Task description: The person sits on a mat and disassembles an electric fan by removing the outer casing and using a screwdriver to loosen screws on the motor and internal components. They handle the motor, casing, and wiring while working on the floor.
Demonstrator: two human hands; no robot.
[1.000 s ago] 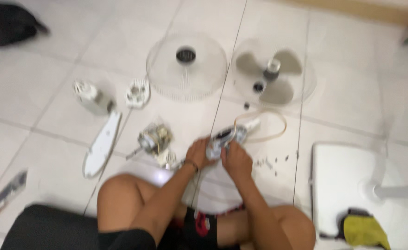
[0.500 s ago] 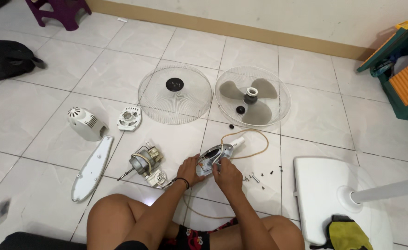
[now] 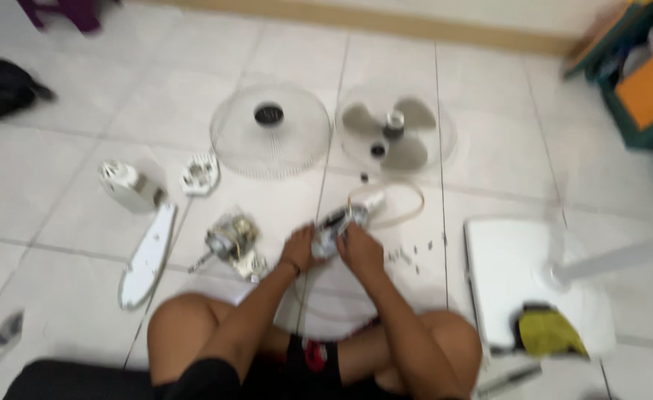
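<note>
On the tiled floor, left hand (image 3: 297, 250) and right hand (image 3: 360, 248) each close a grip around a small fan part (image 3: 329, 235).

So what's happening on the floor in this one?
A person sits cross-legged on a tiled floor with a fan taken to pieces around them. The left hand and right hand together hold a small grey part. The motor lies by the left hand; the wire guard and blade lie further out, the white base to the right.
</note>
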